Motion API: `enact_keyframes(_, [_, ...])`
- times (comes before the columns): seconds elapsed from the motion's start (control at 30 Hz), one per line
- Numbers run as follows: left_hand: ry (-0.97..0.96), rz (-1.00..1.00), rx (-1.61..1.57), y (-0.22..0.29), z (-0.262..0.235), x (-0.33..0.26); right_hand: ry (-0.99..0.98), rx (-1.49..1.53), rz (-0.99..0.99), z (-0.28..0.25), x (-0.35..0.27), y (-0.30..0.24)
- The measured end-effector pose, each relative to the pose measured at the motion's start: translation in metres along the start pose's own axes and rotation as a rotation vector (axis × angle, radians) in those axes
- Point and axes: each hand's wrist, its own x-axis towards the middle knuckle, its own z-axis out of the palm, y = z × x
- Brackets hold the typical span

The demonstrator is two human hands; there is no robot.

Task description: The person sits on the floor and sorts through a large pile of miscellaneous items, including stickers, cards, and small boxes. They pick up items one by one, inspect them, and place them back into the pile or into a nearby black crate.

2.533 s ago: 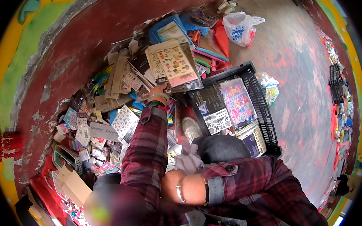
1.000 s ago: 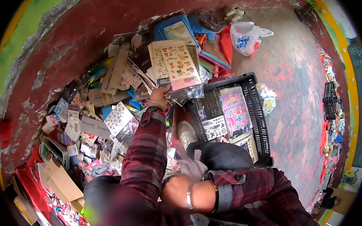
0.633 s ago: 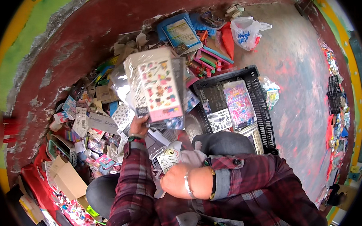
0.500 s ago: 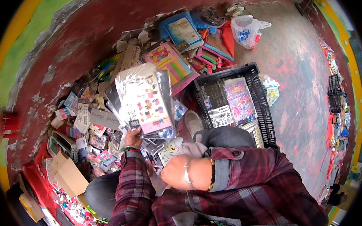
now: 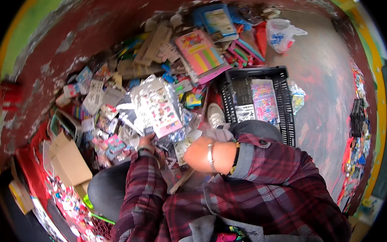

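My left hand [image 5: 147,144] grips the lower edge of a stack of sticker sheets [image 5: 160,106] in shiny clear wrapping. The top sheet is white with small coloured figures and a pink lower edge. The stack lies over or just above the heap of packets; which of these I cannot tell. My right hand [image 5: 197,155] is bent in front of my body, a bracelet at its wrist, its fingers hidden underneath. Beside it shows a cream sheet with black drawings [image 5: 182,147]; whether the hand touches it is unclear. Grey cloth [image 5: 217,134] lies just beyond.
A black plastic crate [image 5: 285,115] at right holds a colourful pack [image 5: 264,100]. Mixed packets and cardboard [image 5: 155,43] heap against the red wall. An open cardboard box [image 5: 69,162] stands at left. A white plastic bag [image 5: 281,35] sits far right on the floor.
The stack of sticker sheets has dropped lower with my left hand, uncovering yellow and blue packets behind it. My view has shifted slightly. The right hand stays bent near my body.
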Motion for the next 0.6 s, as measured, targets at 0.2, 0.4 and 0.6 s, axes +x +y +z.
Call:
enact_keyframes(0.2, [0.941, -0.095, 0.333, 0.012, 0.004, 0.029, 0.077, -0.030, -0.056, 0.016, 0.008, 0.005])
enact_keyframes(0.4, [0.589, 0.026, 0.456, 0.096, 0.057, -0.007, 0.156, -0.048, -0.083, 0.018, 0.006, 0.007])
enact_keyframes(0.6, [0.644, -0.201, 0.530, 0.082, 0.081, 0.015, 0.124, -0.034, -0.046, 0.020, 0.005, 0.008])
